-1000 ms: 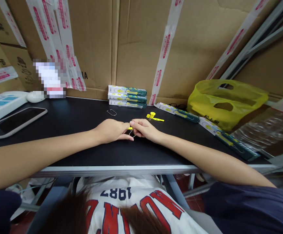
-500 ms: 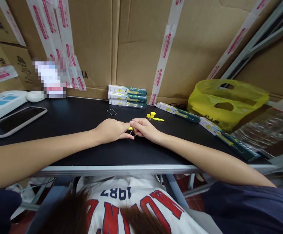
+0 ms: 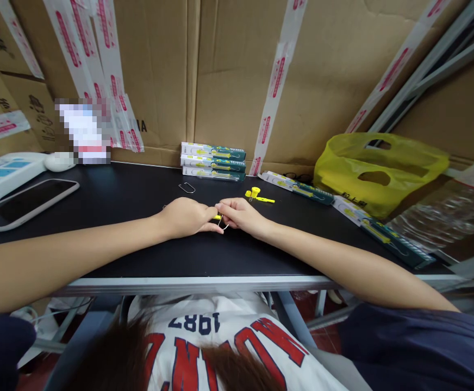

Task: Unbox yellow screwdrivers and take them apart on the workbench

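Observation:
My left hand is closed around a slim yellow plastic piece, most of it hidden by the fingers. From the right, my right hand meets it, its fingers pinched on a thin bent metal wire beside the yellow piece. Whether the wire is joined to that piece I cannot tell. Beyond my hands, to the right, lie a yellow flanged plastic part, a flat yellow stick and a small spring. A bent wire loop rests on the black table behind my left hand.
Several printed boxes are stacked at the back of the table. More boxes lie at right, beside a yellow plastic bag and a clear bottle. A phone lies left near a white power strip.
The wire between my fingers has turned slightly and shows a more curved end. My hands have barely shifted; the other things lie as before.

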Demonstrator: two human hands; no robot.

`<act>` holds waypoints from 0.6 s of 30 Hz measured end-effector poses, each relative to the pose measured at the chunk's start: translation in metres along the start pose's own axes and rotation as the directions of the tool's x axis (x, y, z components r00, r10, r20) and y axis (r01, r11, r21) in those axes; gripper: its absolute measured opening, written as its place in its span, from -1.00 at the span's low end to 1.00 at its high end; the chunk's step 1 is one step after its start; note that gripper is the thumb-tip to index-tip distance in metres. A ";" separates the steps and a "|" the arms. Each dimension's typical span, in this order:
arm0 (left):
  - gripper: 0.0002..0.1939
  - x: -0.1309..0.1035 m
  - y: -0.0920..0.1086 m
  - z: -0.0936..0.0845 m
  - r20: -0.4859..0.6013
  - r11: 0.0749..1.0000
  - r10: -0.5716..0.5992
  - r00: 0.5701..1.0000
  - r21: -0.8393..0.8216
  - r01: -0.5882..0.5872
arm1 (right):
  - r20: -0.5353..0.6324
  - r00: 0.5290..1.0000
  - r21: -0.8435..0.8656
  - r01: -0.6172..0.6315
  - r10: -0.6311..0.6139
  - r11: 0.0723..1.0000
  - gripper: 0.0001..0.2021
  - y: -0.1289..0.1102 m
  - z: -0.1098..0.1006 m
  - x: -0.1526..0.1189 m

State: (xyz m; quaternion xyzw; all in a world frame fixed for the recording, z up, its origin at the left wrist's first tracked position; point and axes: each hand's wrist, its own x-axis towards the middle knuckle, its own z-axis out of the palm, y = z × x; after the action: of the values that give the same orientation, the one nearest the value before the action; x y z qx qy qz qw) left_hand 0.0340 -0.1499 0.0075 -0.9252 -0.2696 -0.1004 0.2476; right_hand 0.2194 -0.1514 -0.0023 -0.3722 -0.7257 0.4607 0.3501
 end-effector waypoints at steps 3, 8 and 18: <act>-0.45 -0.001 -0.001 0.001 -0.046 0.997 0.064 0.997 0.049 -0.061 | -0.016 1.000 -0.039 -0.021 0.020 0.999 -0.61 -0.005 0.002 -0.001; -0.43 -0.002 -0.001 0.002 -0.078 0.992 0.089 0.993 0.101 -0.081 | -0.039 0.998 -0.089 -0.055 0.052 0.994 -0.65 -0.010 0.004 -0.003; -0.40 -0.002 0.002 0.001 -0.042 0.994 0.067 0.997 0.088 -0.063 | -0.014 0.996 -0.135 -0.095 0.094 0.986 -0.68 -0.012 0.004 0.001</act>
State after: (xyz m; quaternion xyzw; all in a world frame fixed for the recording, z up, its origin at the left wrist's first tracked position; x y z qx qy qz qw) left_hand 0.0342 -0.1517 0.0049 -0.9194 -0.2377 -0.1014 0.2966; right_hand 0.2124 -0.1556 0.0072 -0.4307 -0.7356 0.4250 0.3046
